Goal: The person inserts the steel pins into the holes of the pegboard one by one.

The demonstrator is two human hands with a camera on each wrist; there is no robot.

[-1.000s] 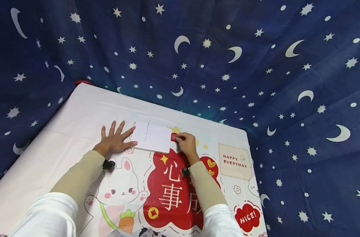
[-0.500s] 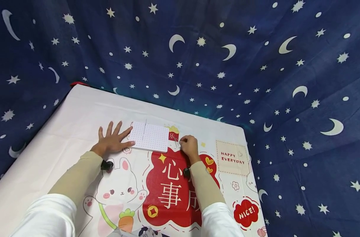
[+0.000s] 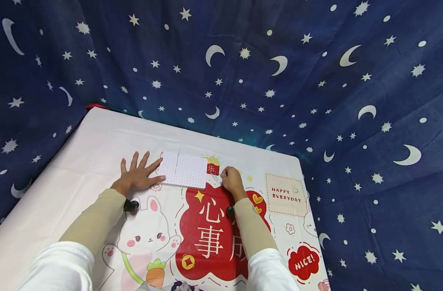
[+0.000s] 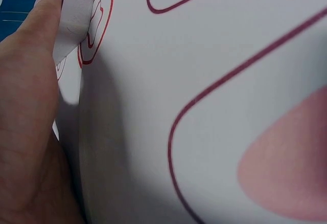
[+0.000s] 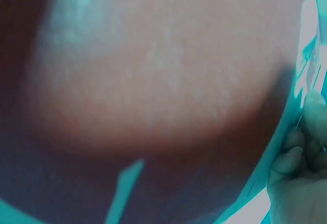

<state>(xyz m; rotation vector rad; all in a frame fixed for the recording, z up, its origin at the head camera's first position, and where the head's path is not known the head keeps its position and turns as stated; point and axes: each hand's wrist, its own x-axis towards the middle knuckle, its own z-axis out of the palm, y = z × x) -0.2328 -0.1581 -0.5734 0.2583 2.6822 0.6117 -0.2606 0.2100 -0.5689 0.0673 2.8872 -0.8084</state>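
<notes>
A white pegboard-like slab (image 3: 192,169) with a grid of small dots lies at the back middle of the table. One thin, needle-like stick (image 3: 177,161) rises from its left part. My left hand (image 3: 135,176) lies spread flat beside the slab, thumb and index finger at its left edge. In the left wrist view the thumb (image 4: 38,27) touches the slab's thick side (image 4: 79,14). Right of the slab, my right hand (image 3: 233,180) has curled fingers pinching thin needle-like sticks (image 3: 215,177), which stick out leftward. Curled fingertips also show at the edge of the right wrist view.
The table wears a white printed cloth (image 3: 108,137) with a rabbit, a red panel and lettering. Dark blue curtains (image 3: 243,93) with moons and stars hang behind and to the right. A grey printed item (image 3: 181,286) shows at the bottom edge.
My right hand has drawn back slightly right, away from the slab, and the thin sticks have come into sight and tilted flatter. The left hand stays at the slab's edge.
</notes>
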